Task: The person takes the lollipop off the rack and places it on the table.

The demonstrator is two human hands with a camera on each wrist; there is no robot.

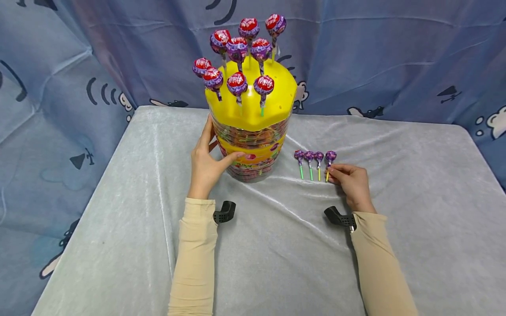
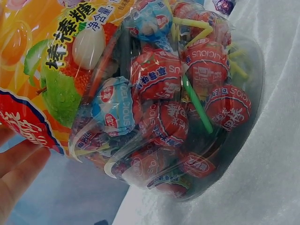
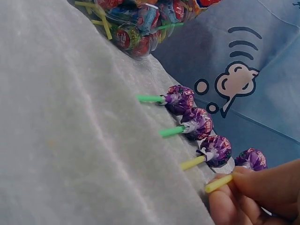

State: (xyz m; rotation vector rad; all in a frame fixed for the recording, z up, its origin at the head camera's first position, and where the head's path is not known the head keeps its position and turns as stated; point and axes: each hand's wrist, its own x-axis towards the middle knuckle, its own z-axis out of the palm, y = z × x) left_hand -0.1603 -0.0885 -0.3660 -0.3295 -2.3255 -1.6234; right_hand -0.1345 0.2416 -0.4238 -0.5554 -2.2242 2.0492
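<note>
A large clear jar of lollipops (image 1: 250,169) with a yellow lid (image 1: 272,94) stands upright at the back of the table. My left hand (image 1: 207,160) holds its left side, thumb across the front and fingers round behind. In the left wrist view, red and blue wrapped lollipops (image 2: 157,75) show through the clear wall. My right hand (image 1: 352,182) pinches the yellow stick of a purple-wrapped lollipop (image 1: 330,156) between thumb and fingers. Left of it lie three purple lollipops (image 1: 309,158) in a row, two on green sticks and one on yellow.
Several red-and-purple lollipops (image 1: 237,83) stand upright in the jar's lid. A pale grey cloth (image 1: 276,254) covers the table. Behind the table hangs a blue patterned curtain (image 1: 375,52). Black camera mounts (image 1: 225,212) sit at both wrists.
</note>
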